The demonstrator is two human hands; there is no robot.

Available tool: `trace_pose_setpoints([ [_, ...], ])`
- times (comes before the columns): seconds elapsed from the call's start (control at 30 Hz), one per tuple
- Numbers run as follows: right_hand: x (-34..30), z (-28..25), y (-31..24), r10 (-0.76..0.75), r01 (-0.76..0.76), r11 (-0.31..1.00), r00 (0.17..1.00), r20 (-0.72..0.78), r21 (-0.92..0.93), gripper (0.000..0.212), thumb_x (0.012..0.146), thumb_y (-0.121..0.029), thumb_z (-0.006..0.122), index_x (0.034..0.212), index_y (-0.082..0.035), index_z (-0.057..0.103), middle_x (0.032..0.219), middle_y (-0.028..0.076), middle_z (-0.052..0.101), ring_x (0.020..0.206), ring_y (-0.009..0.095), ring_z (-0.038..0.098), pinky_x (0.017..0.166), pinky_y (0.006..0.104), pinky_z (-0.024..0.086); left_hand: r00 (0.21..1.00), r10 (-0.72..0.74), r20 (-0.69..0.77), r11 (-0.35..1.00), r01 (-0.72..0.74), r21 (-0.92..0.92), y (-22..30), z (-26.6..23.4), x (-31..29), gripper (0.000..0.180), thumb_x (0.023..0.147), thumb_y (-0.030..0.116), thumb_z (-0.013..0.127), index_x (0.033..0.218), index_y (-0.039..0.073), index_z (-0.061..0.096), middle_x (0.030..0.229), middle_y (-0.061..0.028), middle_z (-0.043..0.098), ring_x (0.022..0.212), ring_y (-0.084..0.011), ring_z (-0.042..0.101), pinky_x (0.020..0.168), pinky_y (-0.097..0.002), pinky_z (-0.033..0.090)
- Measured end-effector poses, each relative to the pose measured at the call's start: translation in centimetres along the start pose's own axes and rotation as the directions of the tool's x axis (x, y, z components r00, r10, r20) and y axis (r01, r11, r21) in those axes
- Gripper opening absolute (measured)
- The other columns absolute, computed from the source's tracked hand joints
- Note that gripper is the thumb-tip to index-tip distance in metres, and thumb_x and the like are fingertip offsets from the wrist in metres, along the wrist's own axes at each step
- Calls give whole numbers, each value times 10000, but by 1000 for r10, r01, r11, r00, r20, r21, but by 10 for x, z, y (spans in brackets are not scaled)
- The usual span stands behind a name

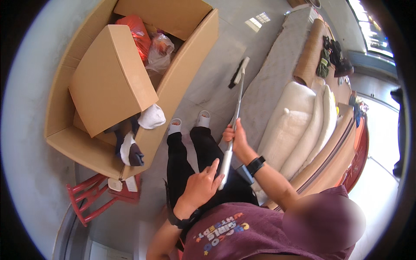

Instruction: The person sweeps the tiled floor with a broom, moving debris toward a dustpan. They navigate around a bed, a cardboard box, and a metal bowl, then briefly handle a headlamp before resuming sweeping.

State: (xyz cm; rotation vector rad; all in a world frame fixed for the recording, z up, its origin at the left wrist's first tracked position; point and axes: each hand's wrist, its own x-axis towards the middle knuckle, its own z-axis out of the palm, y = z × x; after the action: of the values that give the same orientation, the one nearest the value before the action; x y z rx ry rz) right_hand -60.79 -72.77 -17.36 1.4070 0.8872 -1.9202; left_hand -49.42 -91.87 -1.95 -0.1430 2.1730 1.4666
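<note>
A long-handled broom [239,100] slants across the middle, with a pale head and dark bristles on the floor at its far end. My right hand [236,136] is wrapped around the metal pole, above the white grip. Beside the lower end of that grip is my left hand [201,186], its fingers apart and its index finger stretched out. Its fingertips reach the edge of the grip without visibly wrapping round it. Each wrist wears a dark band. Below the pole, my feet stand in white slippers [174,126].
A large open cardboard box [186,82] stands at left, holding a smaller box [110,82], a red bag [135,34], a clear bag [160,53] and cloth items. A red stool [93,195] is below it. At right are a grey mat [271,71] and cream cushions [286,125].
</note>
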Motion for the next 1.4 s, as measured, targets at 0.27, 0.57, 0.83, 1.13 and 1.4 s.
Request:
trace_pose_setpoints([
  [0.27,-79,-53,-47,29,-57,872,998,-64,-486,413,946,-501,474,857,-100,428,598,-38,376,453,65,339,408,228,307,988,-133,-84,854,157,495,-32,-62,-48,471,879,248,600,1253,-18,490,938,-208,645,833,-373,635,703,-431,515],
  [0.57,-165,-70,-34,257,-148,812,959,117,-564,225,981,-277,489,848,-101,445,613,-48,388,467,57,358,415,227,305,992,-101,-77,840,127,528,-13,-44,-42,444,880,231,595,1209,-54,509,960,-225,635,856,-394,623,732,-449,500],
  [0.83,-167,-97,-79,495,-316,660,865,78,-681,217,965,-257,523,871,-81,436,642,-8,434,469,95,405,408,248,324,963,-168,-212,862,248,442,26,14,-29,429,889,226,591,1239,-9,515,949,-158,653,767,-316,644,686,-404,498],
  [1.13,-154,-128,-117,495,-240,338,868,-45,-910,185,930,-157,554,819,-78,430,610,3,453,455,98,448,403,265,368,870,-411,-272,848,475,237,24,50,-81,431,890,228,589,1231,-26,520,909,-137,663,749,-310,640,667,-403,496],
  [1.4,-121,-117,-47,591,-96,209,805,48,-973,194,898,-195,595,784,-71,497,600,-5,486,450,104,474,385,270,387,894,-312,-322,878,400,263,0,25,-89,434,890,209,586,1250,-21,513,893,-129,664,727,-278,642,677,-369,496],
])
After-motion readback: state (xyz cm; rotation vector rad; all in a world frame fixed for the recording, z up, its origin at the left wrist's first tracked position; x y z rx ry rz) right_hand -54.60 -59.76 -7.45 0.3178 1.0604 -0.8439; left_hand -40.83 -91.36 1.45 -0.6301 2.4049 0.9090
